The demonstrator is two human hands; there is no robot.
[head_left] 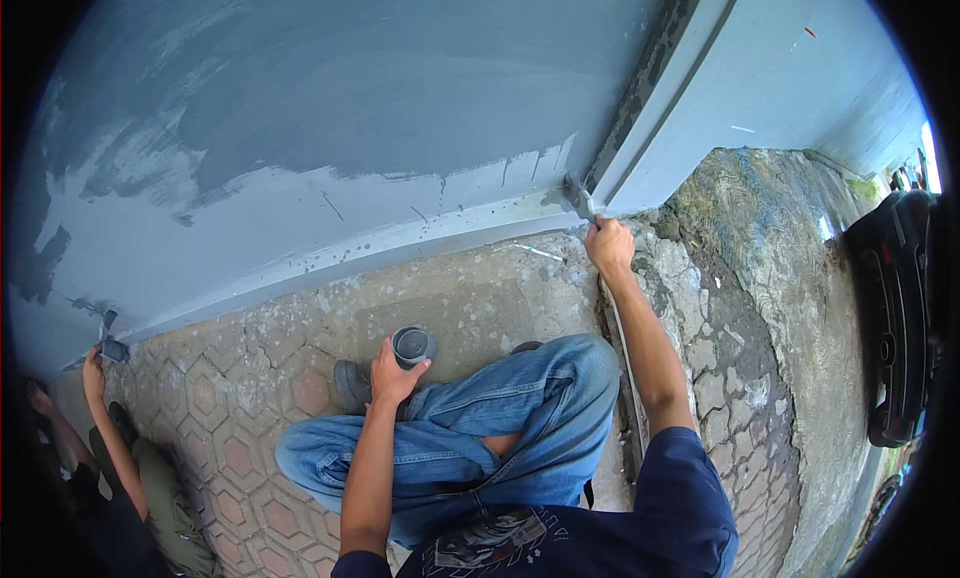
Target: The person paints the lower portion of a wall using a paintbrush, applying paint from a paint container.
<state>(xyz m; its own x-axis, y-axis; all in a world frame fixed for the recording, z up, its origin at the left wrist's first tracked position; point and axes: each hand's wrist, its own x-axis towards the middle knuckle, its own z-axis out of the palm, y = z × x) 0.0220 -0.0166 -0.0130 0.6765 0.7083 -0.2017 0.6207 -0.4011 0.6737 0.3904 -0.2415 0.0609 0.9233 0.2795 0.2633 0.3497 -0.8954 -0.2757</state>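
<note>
My right hand is closed round the handle of a paintbrush. The bristles touch the foot of the wall, in the corner beside a raised vertical trim. My left hand grips a small cup of dark grey paint, held upright above my crossed legs. Dark grey paint covers the upper part of the wall in uneven strokes. Below it runs a lighter band with drips and spatters.
At the far left a co-worker's hand holds a brush against the wall, near a dark grey container. Hexagonal paving lies under me. Rough, cracked concrete is on the right, with a black car beyond.
</note>
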